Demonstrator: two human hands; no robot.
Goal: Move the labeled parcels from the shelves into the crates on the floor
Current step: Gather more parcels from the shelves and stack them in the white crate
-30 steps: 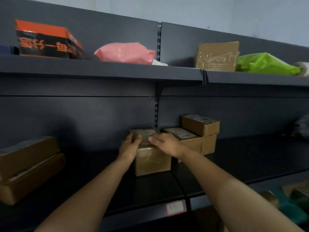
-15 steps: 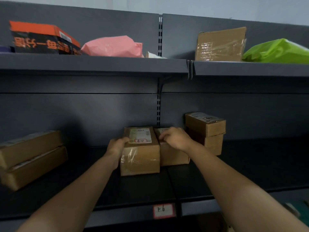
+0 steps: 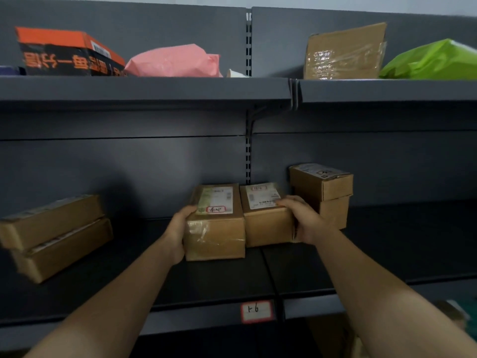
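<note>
Head view: left hand (image 3: 178, 232) pressing outer side of taped brown cardboard parcel (image 3: 215, 223), right hand (image 3: 304, 220) pressing smaller labelled brown box (image 3: 267, 218); both sitting on dark metal shelf (image 3: 206, 280), squeezed together. Risk: pinch loosening, boxes slipping apart, dropping.

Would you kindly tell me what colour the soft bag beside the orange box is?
Pink; the soft bag shows clearly in the head view.

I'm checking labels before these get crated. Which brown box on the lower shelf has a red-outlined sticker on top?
The box under the left hand, left of the pair being gripped. Its top label carries a red-bordered tag; its neighbour at the right hand shows only a white label.
</note>
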